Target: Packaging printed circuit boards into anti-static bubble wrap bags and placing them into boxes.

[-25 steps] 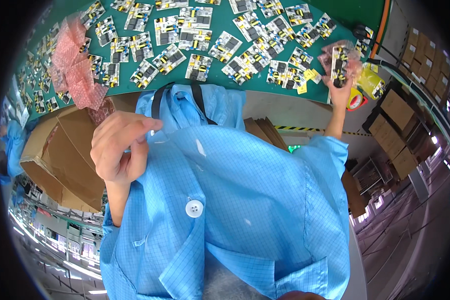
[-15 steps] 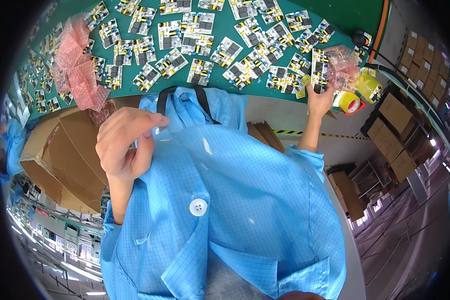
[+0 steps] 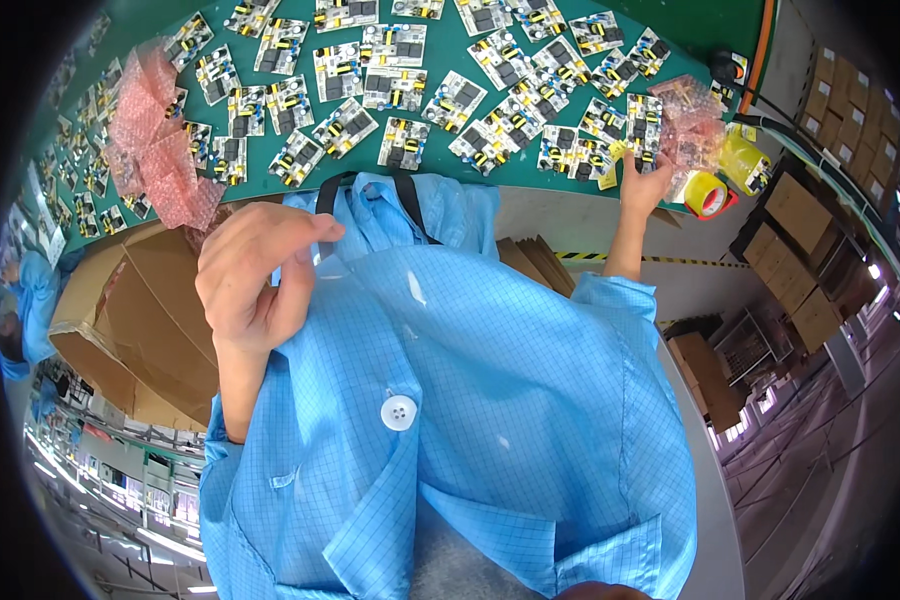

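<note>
Right hand (image 3: 646,185) has lowered onto green table (image 3: 270,190) at 1 o'clock, grasping circuit board (image 3: 643,118) | left hand (image 3: 255,275) remains loosely curled, empty, at 9 o'clock | bubble-wrap piles: two | tape rolls: two.

Head view, steeply down over bench (image 3: 530,185)

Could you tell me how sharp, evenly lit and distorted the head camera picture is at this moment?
Head view: strong fisheye, so the green table edge curves and a black rim cuts the corners; lighting is bright and even, with faint shadows; the left hand, close to the lens, looks oversized and slightly soft; the right hand and the circuit boards stay fairly sharp; far shelves at the rim smear.
</note>
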`<state>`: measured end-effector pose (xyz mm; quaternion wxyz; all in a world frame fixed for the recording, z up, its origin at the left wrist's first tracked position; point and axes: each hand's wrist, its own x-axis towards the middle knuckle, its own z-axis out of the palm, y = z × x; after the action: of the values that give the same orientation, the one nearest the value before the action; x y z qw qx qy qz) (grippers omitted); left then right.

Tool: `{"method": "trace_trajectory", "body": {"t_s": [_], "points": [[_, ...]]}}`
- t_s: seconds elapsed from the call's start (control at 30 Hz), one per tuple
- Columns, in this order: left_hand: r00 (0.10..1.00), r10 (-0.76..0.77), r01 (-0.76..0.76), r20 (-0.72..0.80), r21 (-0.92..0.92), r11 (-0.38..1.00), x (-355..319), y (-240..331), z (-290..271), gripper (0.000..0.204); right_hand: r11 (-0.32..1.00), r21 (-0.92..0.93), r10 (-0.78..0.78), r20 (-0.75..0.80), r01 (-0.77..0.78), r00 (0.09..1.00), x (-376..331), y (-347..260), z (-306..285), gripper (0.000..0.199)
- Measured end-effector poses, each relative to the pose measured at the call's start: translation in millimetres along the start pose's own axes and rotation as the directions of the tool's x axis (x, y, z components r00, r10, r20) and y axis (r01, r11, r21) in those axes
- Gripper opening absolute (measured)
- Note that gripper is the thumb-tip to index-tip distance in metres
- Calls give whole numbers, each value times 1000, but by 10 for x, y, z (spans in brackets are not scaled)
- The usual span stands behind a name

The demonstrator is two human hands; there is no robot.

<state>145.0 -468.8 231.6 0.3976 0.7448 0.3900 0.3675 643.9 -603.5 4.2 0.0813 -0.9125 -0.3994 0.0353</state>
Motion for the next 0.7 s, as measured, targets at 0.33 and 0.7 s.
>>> {"method": "trace_trajectory", "body": {"t_s": [0.33,0.7], "points": [[999,-44,44,-24,0,999,-107,-57,-144,28,990,-105,110,200,-90,974,269,-225,-161,56],[999,-32,31,-28,-41,999,-5,-148,-28,26,886,370,60,507,-280,860,555,151,-13,43]]}}
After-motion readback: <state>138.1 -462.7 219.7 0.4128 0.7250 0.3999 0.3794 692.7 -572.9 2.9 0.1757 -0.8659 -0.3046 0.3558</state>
